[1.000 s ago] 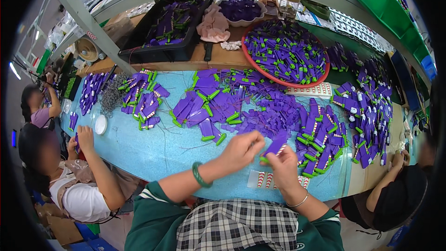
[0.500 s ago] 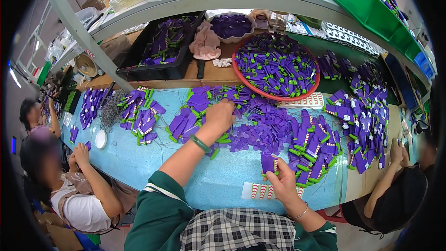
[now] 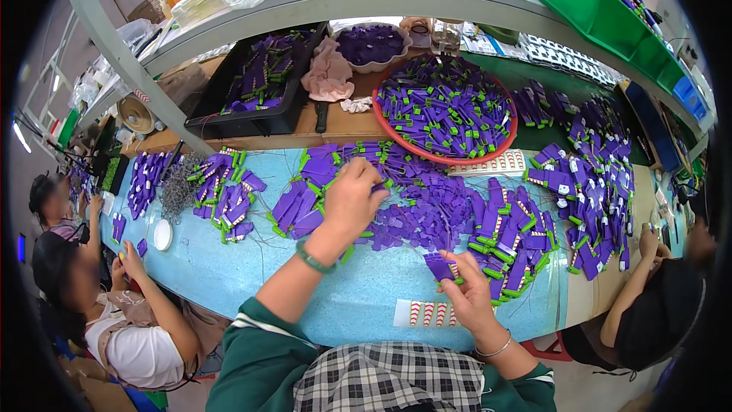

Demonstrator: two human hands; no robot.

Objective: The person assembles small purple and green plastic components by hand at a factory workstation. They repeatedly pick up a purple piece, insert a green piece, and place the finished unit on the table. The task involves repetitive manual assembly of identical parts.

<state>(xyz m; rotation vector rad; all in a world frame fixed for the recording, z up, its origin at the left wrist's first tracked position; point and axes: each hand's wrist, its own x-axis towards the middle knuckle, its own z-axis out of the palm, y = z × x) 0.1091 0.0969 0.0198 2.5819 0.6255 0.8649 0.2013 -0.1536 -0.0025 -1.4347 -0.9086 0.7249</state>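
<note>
My left hand (image 3: pixel 352 202), with a green bangle at its wrist, is over the piles in the middle of the table. Its fingers are closed on a small purple piece with a green end (image 3: pixel 383 185), mostly hidden by the hand. Nearer to me, my right hand (image 3: pixel 474 297) pinches a flat purple piece with a green edge (image 3: pixel 440 266), tilted to the left. A heap of flat purple pieces (image 3: pixel 415 217) lies between the hands. Close to the right hand is a pile of purple pieces with green ends and red-and-white striped strips (image 3: pixel 512 240).
A sticker sheet (image 3: pixel 425 313) lies before me. Behind the heaps are a red round basket (image 3: pixel 512 131) full of purple-green pieces, a black tray (image 3: pixel 221 123) and a knife (image 3: pixel 322 117). A shelf (image 3: pixel 343 1) spans above. People (image 3: pixel 126 336) sit on both sides.
My left hand has come slightly down and toward me, with a purple-green piece now showing at its fingertips. The piece in my right hand has tilted left.
</note>
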